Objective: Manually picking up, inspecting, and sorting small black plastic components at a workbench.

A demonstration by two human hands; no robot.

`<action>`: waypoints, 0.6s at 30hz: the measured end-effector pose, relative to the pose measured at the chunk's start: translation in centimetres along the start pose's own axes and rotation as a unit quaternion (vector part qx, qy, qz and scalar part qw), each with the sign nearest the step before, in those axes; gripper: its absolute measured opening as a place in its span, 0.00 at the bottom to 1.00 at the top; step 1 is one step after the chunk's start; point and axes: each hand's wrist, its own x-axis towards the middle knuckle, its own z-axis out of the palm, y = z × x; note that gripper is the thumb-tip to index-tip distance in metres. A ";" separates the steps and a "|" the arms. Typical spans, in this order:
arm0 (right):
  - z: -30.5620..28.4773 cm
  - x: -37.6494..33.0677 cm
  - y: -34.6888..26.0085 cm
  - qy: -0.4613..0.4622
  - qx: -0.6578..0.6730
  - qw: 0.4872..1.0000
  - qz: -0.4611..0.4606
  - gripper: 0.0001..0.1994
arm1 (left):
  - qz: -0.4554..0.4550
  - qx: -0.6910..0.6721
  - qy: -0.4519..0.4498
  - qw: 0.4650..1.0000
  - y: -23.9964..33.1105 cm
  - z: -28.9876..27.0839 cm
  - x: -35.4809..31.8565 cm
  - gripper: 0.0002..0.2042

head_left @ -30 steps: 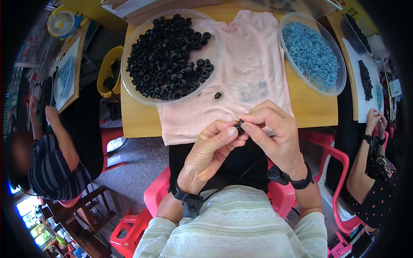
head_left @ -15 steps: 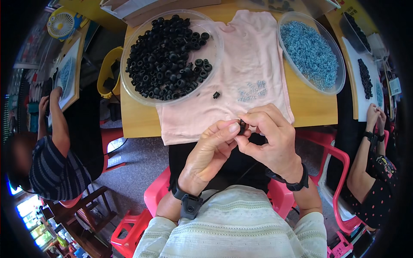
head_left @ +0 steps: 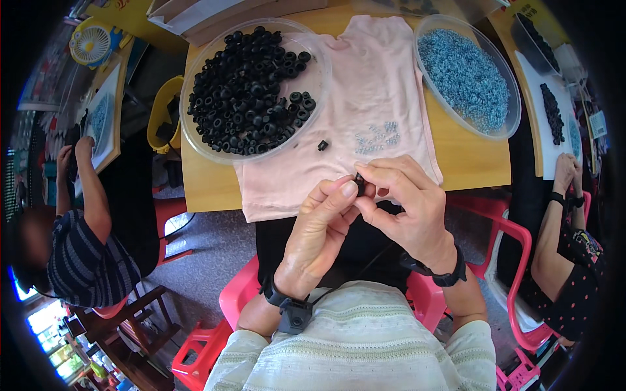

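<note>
Between my two hands, just off the table's front edge, is a small black rubber-looking part point(head_left: 360, 185). My left hand point(head_left: 324, 225) pinches it with thumb and fingers, and my right hand point(head_left: 405, 201) grips it from the other side with thumb and forefinger. Fingertips cover much of it. On the pink cloth point(head_left: 365, 72) beyond my hands lie a single black part point(head_left: 323, 145) and a patch of small clear pieces point(head_left: 377, 138). A round clear tub point(head_left: 317, 85) full of black ring-shaped parts stands at left. Another clear tub point(head_left: 515, 117) at right holds light-blue clear pieces.
The wooden table point(head_left: 476, 166) has a cardboard box point(head_left: 215, 16) along its far edge. A yellow bucket point(head_left: 158, 124) stands left of it. People work at side tables, one in a striped shirt point(head_left: 91, 260), another in dotted clothing point(head_left: 570, 287). A pink chair point(head_left: 521, 287) is at right.
My hands stay together around the black part, with its dark end now showing more upright between the fingertips. The whole view has shifted slightly.
</note>
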 end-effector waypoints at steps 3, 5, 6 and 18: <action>0.1 -0.1 0.8 -0.009 0.026 1.000 -0.016 0.18 | -0.001 0.008 0.009 1.000 0.0 -0.1 0.0 0.02; 0.0 0.0 1.1 -0.016 0.037 0.999 -0.021 0.18 | -0.003 0.010 0.005 1.000 -0.2 -0.3 0.0 0.01; 0.0 0.0 1.3 -0.019 0.041 0.999 -0.024 0.18 | -0.004 0.011 0.002 1.000 -0.2 -0.4 0.1 0.01; -1.6 1.2 -0.1 -0.013 0.081 0.997 0.010 0.17 | -0.049 0.081 -0.100 0.990 1.1 0.5 -0.3 0.21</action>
